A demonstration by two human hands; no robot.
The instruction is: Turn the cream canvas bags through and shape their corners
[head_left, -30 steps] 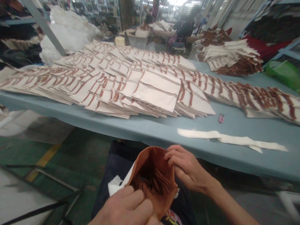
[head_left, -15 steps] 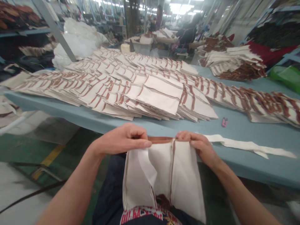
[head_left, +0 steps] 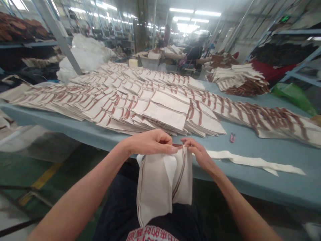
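Lit from overhead by white tube lights (head_left: 208,13), flaring into pale haze toward the back of the room and spreading softly over the stacked cream pieces (head_left: 165,115) and blue table (head_left: 250,147). Falls greyer on the front of the held cream bag (head_left: 154,187) and sinks into deep shadow around the dark clothing (head_left: 112,211). Stretches and leans toward the edges in wide-angle fashion, slightly soft throughout, smearing the distant person (head_left: 193,52) beneath coarse pixel blocks.
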